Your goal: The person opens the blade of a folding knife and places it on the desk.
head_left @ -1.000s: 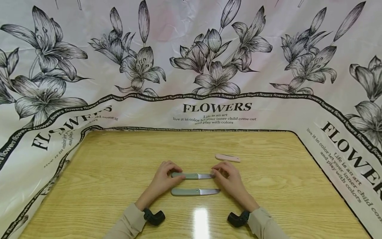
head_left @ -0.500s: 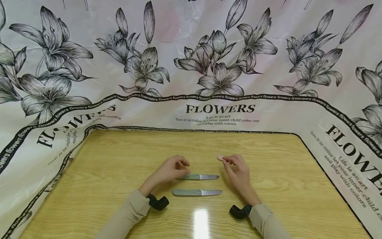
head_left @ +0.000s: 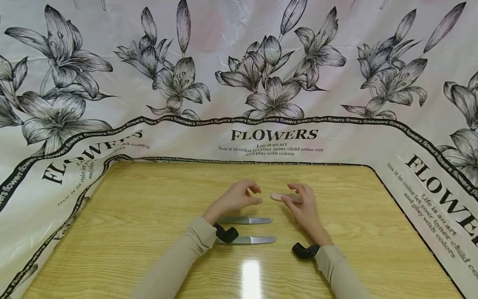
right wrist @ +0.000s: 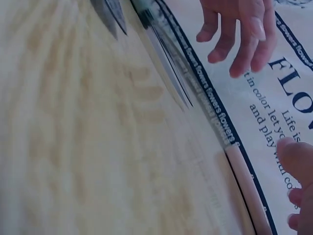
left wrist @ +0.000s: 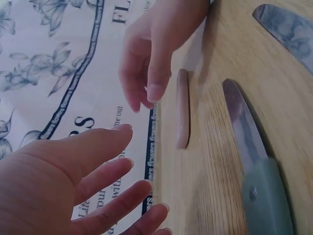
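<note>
A pink folding knife [head_left: 277, 196], its blade not showing, lies on the table behind two green-handled knives. My right hand [head_left: 305, 207] hovers over its right end with thumb and fingers apart, partly hiding it. In the left wrist view a gap shows between the pink handle [left wrist: 183, 110] and those fingertips. My left hand [head_left: 239, 195] holds nothing, its relaxed fingers spread just left of the pink knife. Below lie the upper green knife [head_left: 240, 220] and the lower green knife [head_left: 245, 240], blades out and pointing right. My left forearm and wrist camera cover part of their handles.
The wooden table [head_left: 149, 187] is bordered at the back and sides by a flower-printed cloth [head_left: 269, 141]. Black wrist cameras, such as the left one [head_left: 227, 234], stick out from both wrists. Light glares off the table's front [head_left: 251, 276].
My left hand has left the upper green knife and moved up and right towards the pink knife. My right hand has gone from the upper blade's tip to the pink knife.
</note>
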Demonstrator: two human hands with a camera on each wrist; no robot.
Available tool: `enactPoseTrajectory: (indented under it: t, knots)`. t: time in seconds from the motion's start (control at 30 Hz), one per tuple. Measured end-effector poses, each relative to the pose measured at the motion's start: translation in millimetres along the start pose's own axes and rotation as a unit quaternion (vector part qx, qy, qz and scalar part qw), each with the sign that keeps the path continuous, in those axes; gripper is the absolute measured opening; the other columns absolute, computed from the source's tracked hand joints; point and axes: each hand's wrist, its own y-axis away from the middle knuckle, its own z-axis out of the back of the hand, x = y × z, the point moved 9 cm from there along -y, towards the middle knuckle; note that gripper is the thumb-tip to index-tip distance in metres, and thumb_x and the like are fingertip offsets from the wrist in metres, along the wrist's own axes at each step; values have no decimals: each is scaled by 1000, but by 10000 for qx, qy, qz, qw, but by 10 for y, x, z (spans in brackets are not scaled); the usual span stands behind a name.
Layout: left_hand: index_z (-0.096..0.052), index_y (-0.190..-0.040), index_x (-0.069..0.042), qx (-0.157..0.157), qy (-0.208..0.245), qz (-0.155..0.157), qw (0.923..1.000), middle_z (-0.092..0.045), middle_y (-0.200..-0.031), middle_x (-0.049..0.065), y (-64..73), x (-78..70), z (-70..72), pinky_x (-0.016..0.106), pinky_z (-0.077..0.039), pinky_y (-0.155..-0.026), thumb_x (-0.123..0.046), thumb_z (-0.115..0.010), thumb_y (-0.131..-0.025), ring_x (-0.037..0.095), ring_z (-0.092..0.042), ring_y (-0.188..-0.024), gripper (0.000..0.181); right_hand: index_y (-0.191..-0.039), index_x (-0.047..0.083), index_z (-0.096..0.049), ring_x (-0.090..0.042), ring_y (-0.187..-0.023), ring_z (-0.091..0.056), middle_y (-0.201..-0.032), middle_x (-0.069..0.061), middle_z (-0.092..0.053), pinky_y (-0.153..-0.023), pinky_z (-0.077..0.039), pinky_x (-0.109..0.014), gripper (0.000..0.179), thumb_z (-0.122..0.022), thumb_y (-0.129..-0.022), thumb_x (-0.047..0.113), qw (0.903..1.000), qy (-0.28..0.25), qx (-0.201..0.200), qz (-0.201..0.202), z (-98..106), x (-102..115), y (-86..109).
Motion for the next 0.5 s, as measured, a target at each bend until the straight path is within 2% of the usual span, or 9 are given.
enactPoseTrajectory:
  t: [0.17,0.3,0.37,0.5]
  knots:
    - [-65,-118,-1,-52,-340,-55,9994,-63,-117,15,-235,-79,-144,30,-52,-79,-19,-72,-92,22,-61,-94,32,-123,-8,-59,-42,-98,-49,-114,-23,-60,-85,-35,-41,55,-84,-74,0,9974,-25,451,-559,-20,-155,23]
    - [-64,-123,-3,-77,-782,35,9969,-60,-120,13,-382,-90,-277,32,-51,-84,-20,-72,-92,23,-58,-103,36,-123,-7,-59,-39,-100,-49,-113,-24,-60,-85,-35,-43,55,-84,-75,1,9934,60,777,-842,-13,-256,50]
    - [-63,-127,-5,-113,-1112,101,9937,-59,-121,12,-449,-83,-336,33,-50,-87,-22,-72,-92,24,-56,-107,40,-123,-6,-60,-35,-100,-49,-111,-21,-61,-84,-36,-42,55,-85,-75,4,9901,166,962,-1013,-2,-312,72]
    - [-60,-133,-8,-184,-1844,315,9822,-56,-126,12,-553,-56,-437,36,-48,-91,-27,-73,-91,26,-52,-113,47,-119,-3,-64,-31,-101,-51,-108,-16,-64,-84,-39,-41,48,-85,-77,6,9848,320,1270,-1145,31,-369,119]
